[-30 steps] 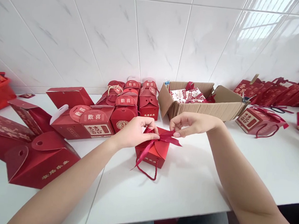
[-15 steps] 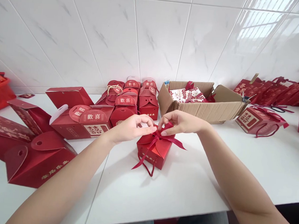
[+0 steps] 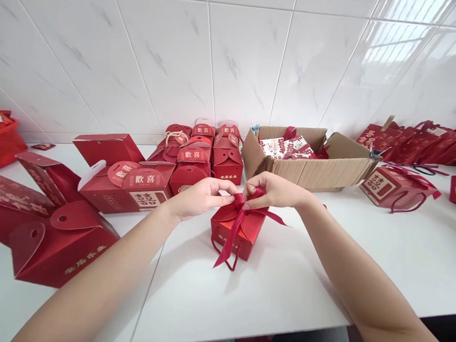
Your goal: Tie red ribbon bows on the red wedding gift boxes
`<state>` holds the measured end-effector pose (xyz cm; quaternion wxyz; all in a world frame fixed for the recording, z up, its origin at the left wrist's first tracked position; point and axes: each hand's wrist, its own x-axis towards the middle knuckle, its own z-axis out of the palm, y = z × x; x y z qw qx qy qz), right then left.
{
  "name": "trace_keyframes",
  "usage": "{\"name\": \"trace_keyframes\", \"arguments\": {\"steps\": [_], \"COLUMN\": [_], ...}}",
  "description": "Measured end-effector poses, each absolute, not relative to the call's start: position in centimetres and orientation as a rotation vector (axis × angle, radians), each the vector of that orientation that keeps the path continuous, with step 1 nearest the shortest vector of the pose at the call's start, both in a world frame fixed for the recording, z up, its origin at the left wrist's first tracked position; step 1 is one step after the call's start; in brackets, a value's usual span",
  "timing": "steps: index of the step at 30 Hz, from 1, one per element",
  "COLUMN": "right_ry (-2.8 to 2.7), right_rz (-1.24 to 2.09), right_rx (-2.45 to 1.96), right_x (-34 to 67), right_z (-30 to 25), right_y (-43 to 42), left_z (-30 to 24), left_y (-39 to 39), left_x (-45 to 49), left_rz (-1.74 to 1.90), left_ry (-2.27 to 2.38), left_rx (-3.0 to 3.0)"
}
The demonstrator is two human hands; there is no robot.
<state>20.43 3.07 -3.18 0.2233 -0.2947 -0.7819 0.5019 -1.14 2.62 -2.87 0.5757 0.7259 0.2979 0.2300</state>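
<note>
A small red gift box with a twisted cord handle stands on the white table in front of me. A dark red ribbon is looped in a bow on its lid, one tail hanging down the front and another reaching right. My left hand pinches the bow's left loop between thumb and finger. From the other side, my right hand pinches the right loop close to the knot. Fingers partly cover the bow and the back of the lid.
Red gift boxes are grouped at the left and back. An open cardboard box holding patterned packets stands behind my right hand. Farther right are a red box with a handle and a row of red bags. A red basket is far left.
The bow's loops now show more plainly between my fingers. The front ribbon tail has swung right and turned its broad face forward. Both hands remain at the bow.
</note>
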Motion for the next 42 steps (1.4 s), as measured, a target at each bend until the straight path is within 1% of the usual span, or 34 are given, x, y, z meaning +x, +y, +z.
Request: {"name": "trace_keyframes", "arguments": {"steps": [6, 22, 31, 42], "right_ry": [-2.139, -2.112, -2.121, -2.156], "right_rz": [1.379, 1.352, 1.383, 1.373], "right_rx": [-0.781, -0.812, -0.809, -0.816], "right_x": [20.4, 20.1, 20.0, 20.4], "right_z": [-3.2, -3.5, -3.5, -3.5], "right_y": [3.1, 3.2, 3.3, 3.5], "left_z": [-2.9, -4.7, -4.6, -4.5], "left_y": [2.7, 2.6, 2.6, 2.8], "left_x": [-0.9, -0.1, 0.0, -0.4], "left_rz": [0.572, 0.773, 0.779, 0.695], "left_ry": [0.777, 0.681, 0.788, 0.733], "left_rx": [1.557, 1.422, 1.419, 1.449]}}
